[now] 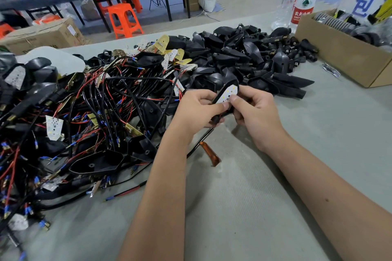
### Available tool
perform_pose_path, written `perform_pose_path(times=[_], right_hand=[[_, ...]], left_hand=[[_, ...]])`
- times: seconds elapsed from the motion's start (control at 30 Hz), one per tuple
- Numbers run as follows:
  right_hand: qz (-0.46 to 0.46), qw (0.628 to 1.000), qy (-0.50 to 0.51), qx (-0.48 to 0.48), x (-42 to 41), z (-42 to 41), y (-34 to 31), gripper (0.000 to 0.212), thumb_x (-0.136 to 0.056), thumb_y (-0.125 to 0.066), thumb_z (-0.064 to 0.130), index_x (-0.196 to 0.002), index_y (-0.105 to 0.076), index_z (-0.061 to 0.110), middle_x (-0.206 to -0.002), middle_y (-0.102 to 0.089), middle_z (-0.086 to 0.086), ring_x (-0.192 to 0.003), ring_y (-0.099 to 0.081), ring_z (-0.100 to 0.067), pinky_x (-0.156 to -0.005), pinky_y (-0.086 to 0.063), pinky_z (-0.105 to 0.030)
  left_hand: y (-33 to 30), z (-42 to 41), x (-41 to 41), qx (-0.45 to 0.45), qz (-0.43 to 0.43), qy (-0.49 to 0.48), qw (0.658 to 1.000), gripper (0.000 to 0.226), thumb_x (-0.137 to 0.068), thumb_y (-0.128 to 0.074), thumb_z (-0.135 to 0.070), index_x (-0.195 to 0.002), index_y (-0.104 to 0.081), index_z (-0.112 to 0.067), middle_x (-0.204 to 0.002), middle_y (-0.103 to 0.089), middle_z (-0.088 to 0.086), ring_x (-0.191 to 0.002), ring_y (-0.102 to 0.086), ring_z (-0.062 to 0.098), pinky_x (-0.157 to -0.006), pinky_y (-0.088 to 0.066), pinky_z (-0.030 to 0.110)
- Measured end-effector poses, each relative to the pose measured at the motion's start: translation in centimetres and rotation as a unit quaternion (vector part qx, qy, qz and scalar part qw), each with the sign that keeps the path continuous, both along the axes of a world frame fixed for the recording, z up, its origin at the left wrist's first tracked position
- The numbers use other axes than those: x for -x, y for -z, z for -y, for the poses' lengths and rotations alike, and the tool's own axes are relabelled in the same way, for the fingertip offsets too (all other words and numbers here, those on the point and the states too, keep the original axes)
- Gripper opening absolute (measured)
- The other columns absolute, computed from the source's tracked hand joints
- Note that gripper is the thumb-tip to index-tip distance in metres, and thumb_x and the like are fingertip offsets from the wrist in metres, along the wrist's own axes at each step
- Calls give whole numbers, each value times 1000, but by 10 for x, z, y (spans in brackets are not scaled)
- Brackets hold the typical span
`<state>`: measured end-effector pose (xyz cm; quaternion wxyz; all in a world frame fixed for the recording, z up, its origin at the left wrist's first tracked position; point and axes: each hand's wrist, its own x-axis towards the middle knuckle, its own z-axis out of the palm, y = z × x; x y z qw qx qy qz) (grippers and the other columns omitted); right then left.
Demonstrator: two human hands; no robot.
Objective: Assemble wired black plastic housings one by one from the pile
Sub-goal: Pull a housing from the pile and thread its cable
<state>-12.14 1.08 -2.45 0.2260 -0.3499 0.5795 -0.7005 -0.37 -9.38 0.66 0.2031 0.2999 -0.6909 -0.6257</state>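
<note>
Item in hand: one black plastic housing [225, 99] with a white LED board [228, 93] seated in its open face, held above the grey table mat [265, 186], just in front of the pile of wired housings [95, 112]. Its long axis ran from lower left up to the right, tilted toward me. My left hand [198, 109] gripped the lower, wired end; my right hand [254, 108] pinched the board edge, thumb pressing on it. Both hands sat equally near. I judged the board needed pressing home. Amber-handled tool [210, 153] lay on the mat below.
</note>
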Motion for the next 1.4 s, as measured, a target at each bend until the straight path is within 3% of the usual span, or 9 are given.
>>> perform_pose_path(times=[0.2, 0.4, 0.57, 0.7, 0.83, 1.03, 1.2, 1.3, 1.4], right_hand=[[4, 1000, 26, 6, -1, -1, -3, 18, -96, -61, 4, -91, -77, 12, -69, -52, -11, -51, -39, -12, -43, -30, -19], [23, 1000, 13, 4, -2, -1, -2, 17, -95, -62, 8, -90, -76, 16, -67, -53, -6, -51, -45, -10, -41, -30, -20], [61, 997, 54, 6, 1, -1, -3, 12, -90, -60, 7, -85, -71, 8, -68, -59, -10, -49, -50, -13, -39, -34, -23], [92, 984, 149, -35, 3, 3, -1, 13, -87, -57, 2, -88, -70, 7, -71, -58, -12, -47, -50, -14, -40, -35, -25], [-48, 964, 237, -109, 4, -1, 2, 28, -81, -65, 13, -107, -64, 23, -65, -59, 5, -57, -55, -9, -56, -43, -22], [-330, 880, 330, -92, -4, -10, -8, 26, -84, -66, 20, -107, -55, 18, -80, -50, 7, -72, -48, -14, -66, -35, -26], [-590, 798, 96, -76, -23, -6, -9, 15, -88, -71, 38, -100, -71, 30, -107, -55, 7, -109, -43, -22, -87, -30, -38], [-579, 799, -8, -164, -26, -6, -4, 26, -84, -71, 55, -103, -68, 38, -110, -57, 16, -116, -40, -19, -93, -28, -41], [-573, 799, -29, -178, -17, -7, -5, 18, -85, -77, 48, -94, -68, 36, -96, -59, 17, -109, -43, -16, -96, -25, -39]], left_hand=[[-1, -1, -1, -7, 29, 40, 999, 15, -100, -67, -20, -108, -71, -7, -97, -76, 15, -67, -72, 22, -59, -59, 31], [-2, -4, 1, 39, 36, 32, 998, 17, -103, -61, -21, -102, -71, -7, -79, -74, 6, -54, -56, 18, -48, -38, 26], [-12, -5, -4, 25, 58, 63, 996, 24, -104, -59, -35, -107, -70, -13, -93, -78, 13, -64, -67, 22, -58, -58, 33], [-18, 8, -23, 20, 173, 112, 978, 34, -104, -57, -40, -113, -62, -7, -98, -76, 21, -67, -72, 25, -62, -63, 33], [-21, 25, -42, 78, 182, 101, 975, 11, -95, -69, -4, -105, -68, 0, -90, -76, 22, -65, -72, 20, -55, -56, 23], [-17, 31, -43, 101, 193, 114, 969, 18, -88, -77, -2, -105, -71, -6, -79, -78, 13, -70, -72, 13, -62, -54, 19], [-19, 39, -50, 120, 197, 132, 964, 29, -76, -83, 9, -97, -74, -9, -90, -80, 7, -88, -78, 18, -83, -63, 31], [-19, 37, -52, 117, 216, 149, 958, 36, -71, -86, 12, -98, -72, -7, -94, -79, 7, -85, -77, 14, -83, -63, 32], [-21, 37, -52, 120, 233, 151, 953, 37, -71, -87, 9, -99, -72, -9, -93, -79, 6, -86, -77, 16, -86, -63, 36]])
